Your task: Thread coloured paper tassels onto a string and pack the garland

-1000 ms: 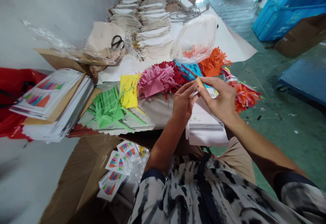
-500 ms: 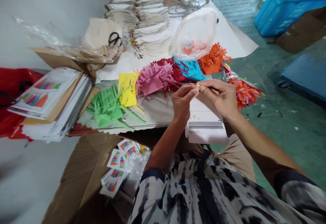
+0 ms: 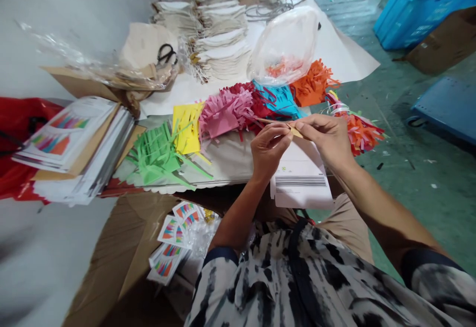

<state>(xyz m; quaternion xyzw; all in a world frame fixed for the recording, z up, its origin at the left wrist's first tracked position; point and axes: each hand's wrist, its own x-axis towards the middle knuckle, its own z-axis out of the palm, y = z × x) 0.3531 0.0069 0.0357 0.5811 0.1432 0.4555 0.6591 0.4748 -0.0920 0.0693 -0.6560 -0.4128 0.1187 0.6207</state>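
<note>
Covered with white paper, a long worktable [image 3: 345, 54] is set against a pale wall, and green floor is seen to its right. A white sheet printed with a barcode [image 3: 300, 180] lies at the near edge and is taken as the reference for what follows.

Just above that sheet, a small tan paper strip [image 3: 296, 131] is held clear of the surface. It is pinched between thumb and forefinger of the left hand [image 3: 268, 149] on one side and of the right hand [image 3: 327, 138] on the other. Both hands are closed on it, with the fingertips almost meeting. Its long axis is laid roughly side to side and dips slightly toward the right. A thin tail appears to run out leftward past the left thumb, though blur leaves this uncertain.

Beyond the sheet, turquoise fringed paper [image 3: 278, 99] and orange fringed paper [image 3: 312, 83] are piled under a clear plastic bag [image 3: 286, 44]. To the sheet's left, pink fringed paper [image 3: 223, 113], yellow fringed paper [image 3: 188, 128] and green fringed paper [image 3: 156, 153] are spread in a row. Farther left, a stack of printed cards [image 3: 70, 138] is seen.
</note>
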